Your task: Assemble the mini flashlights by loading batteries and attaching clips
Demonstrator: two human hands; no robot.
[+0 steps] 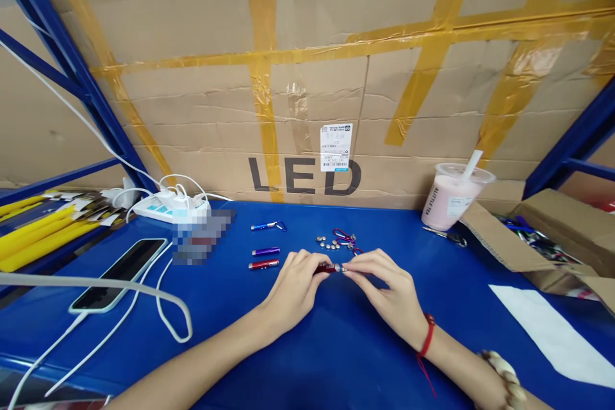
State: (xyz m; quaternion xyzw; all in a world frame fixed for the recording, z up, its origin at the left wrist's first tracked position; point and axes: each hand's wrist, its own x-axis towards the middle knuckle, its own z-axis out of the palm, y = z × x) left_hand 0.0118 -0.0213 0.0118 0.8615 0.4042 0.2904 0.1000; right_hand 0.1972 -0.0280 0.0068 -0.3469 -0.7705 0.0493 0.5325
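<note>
My left hand (298,278) is closed around a small dark red penlight tube (327,268), its end pointing right. At that end, my right hand (388,288) pinches a tiny silver piece (343,269) that looks like a button cell; the fingertips partly cover it. Just beyond the hands lie several loose button cells (331,246) and end caps with a red carabiner clip (341,234) and a purple one (344,243). Left of my left hand, a red penlight tube (264,264) and a purple tube (266,251) lie flat. Behind them rests a blue penlight (264,227) with its clip.
A pink drink cup (454,195) with a straw stands back right, near keys (446,235) and an open carton (509,243). White paper (552,333) lies at right. On the left are a phone (120,275), white cables, a power strip (168,206) and yellow rods (52,234).
</note>
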